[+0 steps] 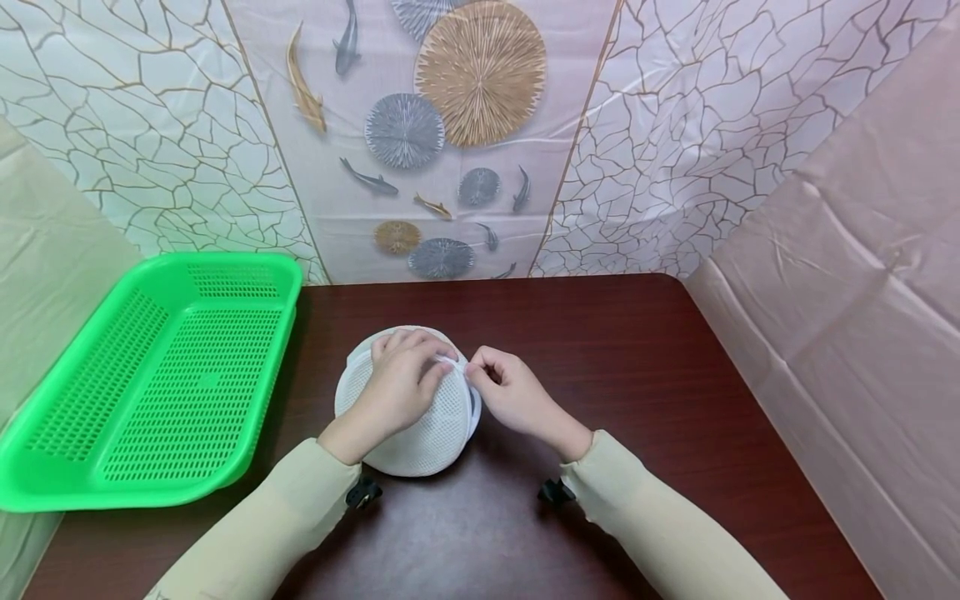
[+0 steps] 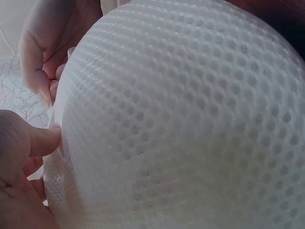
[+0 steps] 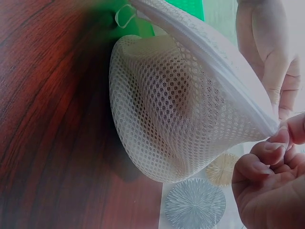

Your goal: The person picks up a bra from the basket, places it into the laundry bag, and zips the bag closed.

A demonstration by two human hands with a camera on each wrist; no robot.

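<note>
A rounded white mesh laundry bag (image 1: 431, 437) stands on the dark table, its honeycomb fabric (image 2: 181, 95) filling most of the left wrist view. A zipper (image 3: 217, 69) runs along its edge in the right wrist view. From above, my left hand (image 1: 401, 383) grips the bag's rim, thumb on the mesh and fingers behind it. My right hand (image 1: 517, 396) pinches the end of the zippered edge between thumb and curled fingers, close beside the left. Whether a zipper pull lies between those fingertips is hidden. A small white loop (image 3: 125, 18) sticks out from the bag's other end.
To the left, a large green plastic basket (image 1: 288, 333) with slotted walls sits on the reddish-brown wooden table (image 1: 600, 358). Patterned cloth (image 1: 480, 225) hangs behind the table's back edge, and plain pale cloth (image 1: 847, 317) lines the right side.
</note>
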